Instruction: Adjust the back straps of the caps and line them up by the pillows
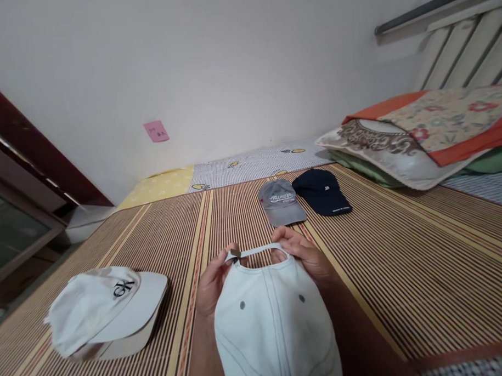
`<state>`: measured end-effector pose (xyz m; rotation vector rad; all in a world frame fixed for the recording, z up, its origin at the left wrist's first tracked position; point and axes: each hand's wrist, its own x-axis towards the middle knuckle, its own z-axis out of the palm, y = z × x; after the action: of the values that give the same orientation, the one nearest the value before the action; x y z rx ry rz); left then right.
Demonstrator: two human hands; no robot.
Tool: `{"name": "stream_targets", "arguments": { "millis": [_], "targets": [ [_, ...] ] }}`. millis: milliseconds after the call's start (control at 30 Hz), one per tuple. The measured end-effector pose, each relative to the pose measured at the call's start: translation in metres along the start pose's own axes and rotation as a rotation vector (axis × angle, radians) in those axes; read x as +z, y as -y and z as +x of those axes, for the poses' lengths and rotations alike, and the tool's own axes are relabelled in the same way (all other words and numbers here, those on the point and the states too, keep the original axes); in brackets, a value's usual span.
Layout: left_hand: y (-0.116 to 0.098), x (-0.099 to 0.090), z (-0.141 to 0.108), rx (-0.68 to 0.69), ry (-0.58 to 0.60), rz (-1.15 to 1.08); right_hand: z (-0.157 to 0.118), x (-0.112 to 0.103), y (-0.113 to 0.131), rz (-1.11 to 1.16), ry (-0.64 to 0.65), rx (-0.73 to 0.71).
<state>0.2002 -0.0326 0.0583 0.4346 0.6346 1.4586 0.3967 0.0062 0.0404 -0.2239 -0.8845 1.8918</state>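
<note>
A pale blue-white baseball cap is held between my two hands, its back strap and opening facing away from me. My left hand pinches the strap's left end beside a small metal buckle. At the strap's right end, my right hand grips the edge of the opening, thumb and fingers on either side. The cap's lower part runs out of the frame. Apart from my hands, a white cap with black letters lies on the striped mat to the left.
Farther back on the mat lie a grey cap with white lettering and a navy cap, side by side. Pillows are stacked at the right under an orange floral cloth. A white wall rises behind the bed.
</note>
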Motion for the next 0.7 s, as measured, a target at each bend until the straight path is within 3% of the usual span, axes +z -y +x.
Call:
{"name": "stream_targets", "arguments": {
  "millis": [533, 700],
  "targets": [
    [-0.0001, 0.0009, 0.0002, -0.089, 0.049, -0.106, -0.0028, 0.0046, 0.0024, -0.041, -0.008, 0.029],
    [-0.0007, 0.003, -0.0008, -0.004, -0.037, 0.001, -0.0028, 0.0028, 0.0027, -0.055, -0.008, 0.015]
  ]
}}
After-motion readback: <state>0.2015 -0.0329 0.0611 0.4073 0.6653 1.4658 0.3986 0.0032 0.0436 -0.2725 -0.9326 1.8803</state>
